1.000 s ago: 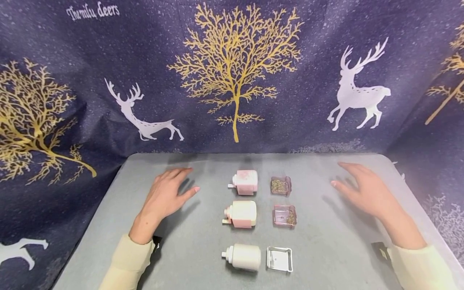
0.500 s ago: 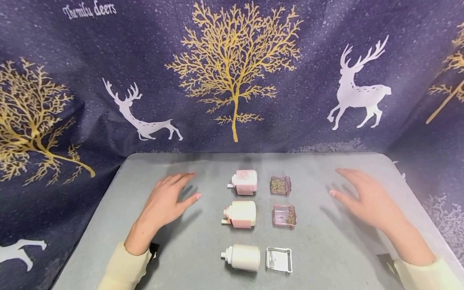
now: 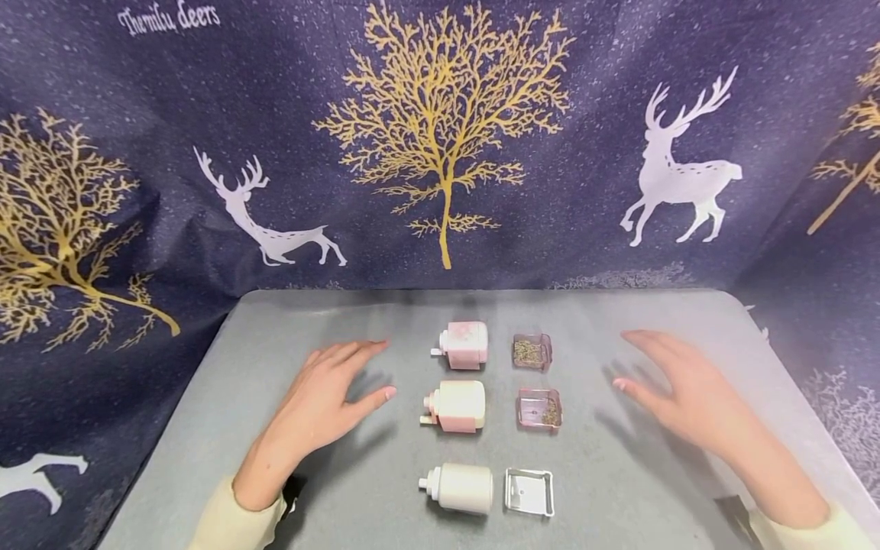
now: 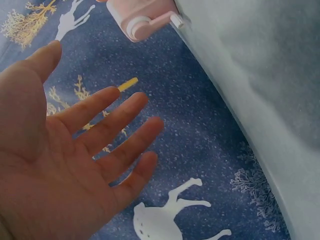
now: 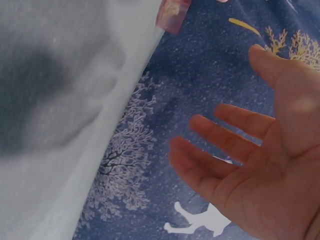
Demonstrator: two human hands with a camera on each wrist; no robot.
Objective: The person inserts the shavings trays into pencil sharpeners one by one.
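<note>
My left hand (image 3: 323, 401) is held over the left of the table, fingers spread and nothing in it. The left wrist view shows its bare palm and, above it, a pink crank pencil sharpener (image 4: 142, 15). In the head view, a pink sharpener (image 3: 467, 345), a cream-and-pink one (image 3: 461, 406) and a white one (image 3: 464, 487) lie in a column, cranks toward the left hand. Beside them sit two pinkish clear shavings drawers (image 3: 548, 351) (image 3: 529, 416) holding shavings and a white-rimmed clear drawer (image 3: 529, 493). My right hand (image 3: 694, 401), also bare with fingers extended, hovers right of the drawers.
The grey table (image 3: 344, 504) has its back edge against a dark blue cloth (image 3: 591, 267) printed with gold trees and white deer. This cloth also hangs along both sides.
Both hands have shifted slightly inward toward the sharpeners and drawers, and a little closer to the near edge. The sharpeners and drawers stay where they were.
</note>
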